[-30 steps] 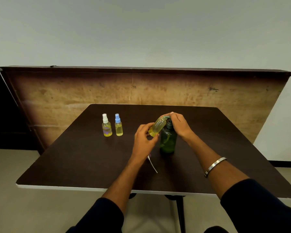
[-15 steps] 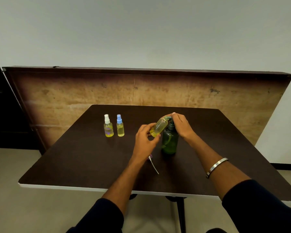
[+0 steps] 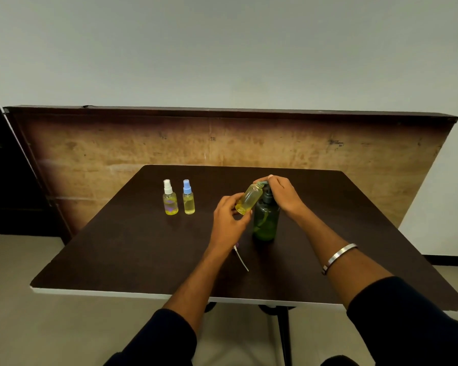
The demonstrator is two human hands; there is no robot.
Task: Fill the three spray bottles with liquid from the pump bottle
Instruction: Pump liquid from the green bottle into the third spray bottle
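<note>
A dark green pump bottle (image 3: 266,220) stands upright near the middle of the dark table (image 3: 143,254). My right hand (image 3: 282,192) rests curled over its pump head, which is mostly hidden. My left hand (image 3: 229,220) holds an uncapped small clear bottle (image 3: 249,198) with yellow liquid, tilted so its mouth meets the pump spout. Its sprayer cap with a white dip tube (image 3: 240,258) lies on the table beside my left wrist. Two capped spray bottles with yellow liquid stand at the back left: one white-capped (image 3: 170,198), one blue-capped (image 3: 188,198).
A large wooden board (image 3: 328,154) leans upright behind the table's far edge. The near table edge (image 3: 122,293) is white, with floor below and a black table leg (image 3: 283,336). A dark doorway lies at the far left.
Both hands and the tilted bottle stay at the pump head. Only the camera view has shifted slightly.
</note>
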